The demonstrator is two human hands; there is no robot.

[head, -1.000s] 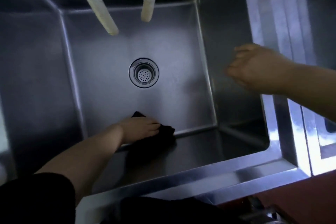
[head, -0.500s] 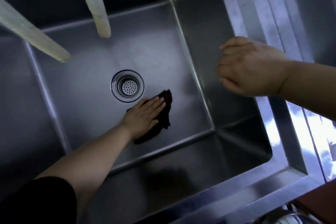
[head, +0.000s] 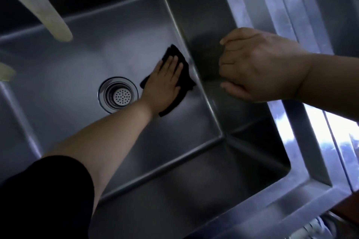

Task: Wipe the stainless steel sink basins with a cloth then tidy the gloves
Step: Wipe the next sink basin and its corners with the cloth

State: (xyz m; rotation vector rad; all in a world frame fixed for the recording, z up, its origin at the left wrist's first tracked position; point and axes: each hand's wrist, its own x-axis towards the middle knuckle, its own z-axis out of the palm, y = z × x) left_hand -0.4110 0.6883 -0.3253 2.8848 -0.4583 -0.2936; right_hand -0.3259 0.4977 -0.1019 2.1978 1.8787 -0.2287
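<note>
Cloth [head: 179, 81] under left hand [head: 165, 85] touches basin [head: 77, 60] right wall edge.

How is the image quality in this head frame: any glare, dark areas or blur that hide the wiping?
Head view: dim overall, the basin's far wall and near side in deep shadow; blown-out glare on the rim at right; wide-angle bending of the edges; slight motion blur. The left hand flat on the dark cloth stays readable.

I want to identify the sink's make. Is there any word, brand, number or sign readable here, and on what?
None can be read.
Sink: bare steel, no stamp or label showing.
Drain: only holes, no marking.
Cloth under the left hand: plain black.
</note>
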